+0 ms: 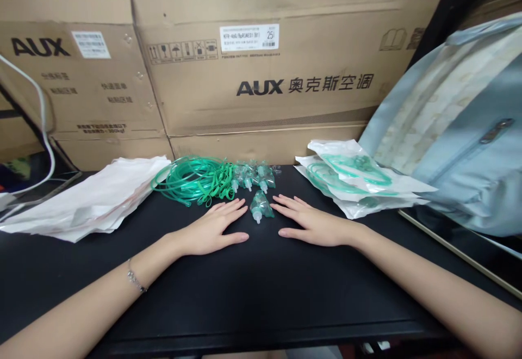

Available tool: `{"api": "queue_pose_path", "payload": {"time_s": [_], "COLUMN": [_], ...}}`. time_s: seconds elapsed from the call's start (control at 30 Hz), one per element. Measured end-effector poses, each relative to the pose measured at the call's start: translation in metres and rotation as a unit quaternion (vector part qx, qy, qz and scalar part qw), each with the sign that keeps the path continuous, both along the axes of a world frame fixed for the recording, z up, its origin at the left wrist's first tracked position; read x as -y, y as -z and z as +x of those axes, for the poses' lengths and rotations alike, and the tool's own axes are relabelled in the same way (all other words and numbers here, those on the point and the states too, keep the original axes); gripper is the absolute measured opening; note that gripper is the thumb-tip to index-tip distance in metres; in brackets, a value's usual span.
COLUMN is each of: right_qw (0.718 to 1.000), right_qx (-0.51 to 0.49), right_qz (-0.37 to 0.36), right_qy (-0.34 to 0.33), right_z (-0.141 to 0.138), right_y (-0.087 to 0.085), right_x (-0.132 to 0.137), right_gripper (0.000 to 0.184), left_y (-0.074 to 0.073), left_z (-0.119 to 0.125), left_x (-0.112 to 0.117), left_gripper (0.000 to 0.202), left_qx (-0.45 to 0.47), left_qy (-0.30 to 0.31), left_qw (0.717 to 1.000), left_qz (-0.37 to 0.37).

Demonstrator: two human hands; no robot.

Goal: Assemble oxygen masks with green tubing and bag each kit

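Observation:
My left hand lies flat on the black table with its fingers apart, holding nothing. Opposite it, my right hand rests palm down, fingers spread. Between the fingertips sits a small translucent green oxygen mask with a white connector facing me. Several more masks stand in a row just behind it. Beyond my left hand are coiled clear green tubes and a heap of green elastic straps. To the right of my right hand, sealed white and clear packets with green tubing inside are stacked.
A pile of white sheets or flat pouches lies at the left. Large cardboard boxes wall off the back of the black table. At the right, a light blue bag leans over a dark flat panel. A white cable hangs at far left.

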State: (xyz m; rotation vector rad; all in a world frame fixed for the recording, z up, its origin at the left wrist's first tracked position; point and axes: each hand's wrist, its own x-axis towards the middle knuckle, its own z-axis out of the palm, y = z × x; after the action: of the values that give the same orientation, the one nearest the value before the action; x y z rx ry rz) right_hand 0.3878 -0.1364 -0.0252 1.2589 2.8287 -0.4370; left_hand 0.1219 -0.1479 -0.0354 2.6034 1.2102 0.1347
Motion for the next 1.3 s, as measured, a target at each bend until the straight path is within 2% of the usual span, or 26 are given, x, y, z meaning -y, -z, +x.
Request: {"api": "queue_pose_path", "payload": {"time_s": [0.47, 0.63, 0.93, 1.3], "right_qw": [1.000, 1.000, 1.000, 1.000], "right_qx": [-0.016, -0.014, -0.017, -0.024], "right_qz": [0.003, 0.003, 0.001, -0.001], "right_qy": [-0.001, -0.002, -0.001, 0.001], "right_z": [-0.0004, -0.0005, -0.0003, 0.0000], "right_y": [0.0017, 0.0023, 0.0035, 0.0037], "right_x": [-0.0007, -0.0003, -0.0006, -0.0010], "right_gripper": [0.076, 0.071, 0.071, 0.071], "left_y": [-0.0009, 0.0000, 0.0012, 0.0004], "left_z": [0.0009, 0.0007, -0.0002, 0.0002], "left_x": [0.0001, 0.0004, 0.0007, 0.0007], "left_gripper": [0.072, 0.072, 0.063, 0.064], "left_qx": [-0.012, -0.012, 0.001, -0.001], "left_qy": [0.003, 0.003, 0.014, 0.014], "left_qw": [1.000, 1.000, 1.000, 1.000], "left_qz": [0.000, 0.000, 0.017, 0.014]}}
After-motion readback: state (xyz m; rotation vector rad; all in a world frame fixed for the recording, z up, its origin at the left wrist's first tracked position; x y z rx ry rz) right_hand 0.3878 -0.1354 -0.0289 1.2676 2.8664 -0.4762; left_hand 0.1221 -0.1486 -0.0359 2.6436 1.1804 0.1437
